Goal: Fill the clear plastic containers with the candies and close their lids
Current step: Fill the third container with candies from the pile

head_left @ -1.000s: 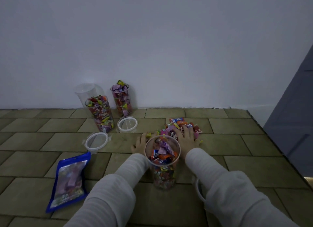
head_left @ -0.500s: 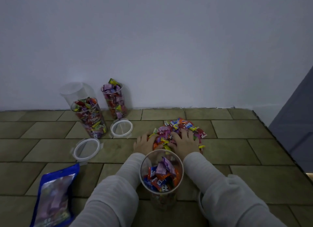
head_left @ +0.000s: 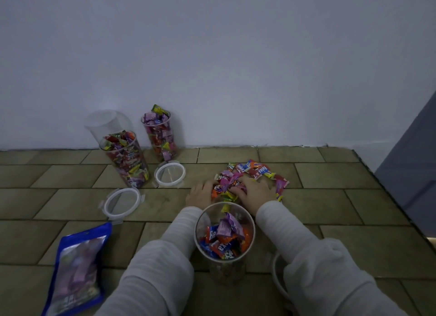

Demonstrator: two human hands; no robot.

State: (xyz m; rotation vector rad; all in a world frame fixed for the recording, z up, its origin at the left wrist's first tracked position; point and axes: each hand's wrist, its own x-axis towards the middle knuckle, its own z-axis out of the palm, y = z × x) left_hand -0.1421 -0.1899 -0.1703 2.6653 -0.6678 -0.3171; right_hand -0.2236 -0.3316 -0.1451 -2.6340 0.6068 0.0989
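Observation:
A clear container (head_left: 224,235), partly filled with wrapped candies, stands open between my forearms. Just beyond it lies a loose pile of candies (head_left: 256,174) on the tiled floor. My left hand (head_left: 200,194) cups the pile's left edge and my right hand (head_left: 256,194) rests on its middle, fingers curled over several candies. Two filled open containers (head_left: 125,160) (head_left: 160,136) stand by the wall with an empty one (head_left: 103,123) behind. Two lids (head_left: 169,174) (head_left: 122,203) lie on the floor near them. A third lid (head_left: 277,275) peeks out under my right sleeve.
A blue candy bag (head_left: 77,273) lies flat at the lower left. The white wall runs close behind the containers. A dark grey panel (head_left: 410,160) borders the floor at the right.
The view has dropped and come closer, so the near container sits lower in the frame. Both hands have closed in around the candy pile, gathering it together.

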